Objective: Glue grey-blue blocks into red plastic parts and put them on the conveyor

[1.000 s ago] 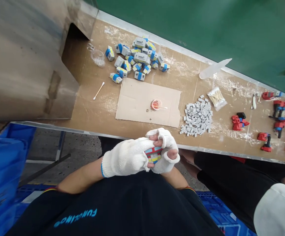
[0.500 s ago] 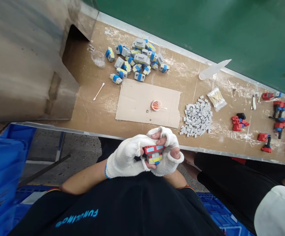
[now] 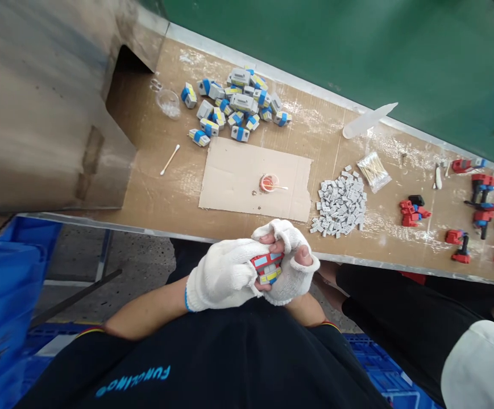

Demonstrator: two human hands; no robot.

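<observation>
Both my hands wear white gloves with bare fingertips and meet in front of my chest, just off the table's near edge. Between them is a toy robot torso (image 3: 268,267), red with light-blue windows above and grey, yellow and blue below. My left hand (image 3: 225,275) is closed on its left side. Curled around its right side and top is my right hand (image 3: 291,264). Fingers cover parts of the torso. Beyond the hands, a small cup of reddish liquid (image 3: 269,183) with a cotton swab (image 3: 278,187) in it stands on a cardboard sheet (image 3: 225,176).
Grey-blue-yellow toy parts (image 3: 242,102) lie heaped at the back. Small grey pieces (image 3: 343,201) are piled right of the sheet, near a bag of swabs (image 3: 373,170). Red toy parts (image 3: 412,213) lie farther right. A metal housing (image 3: 50,113) stands left; a co-worker (image 3: 400,307) is at right.
My left thumb and fingers have shifted inward over the torso's left side, covering more of it. The torso has tilted slightly. The table items stay in place.
</observation>
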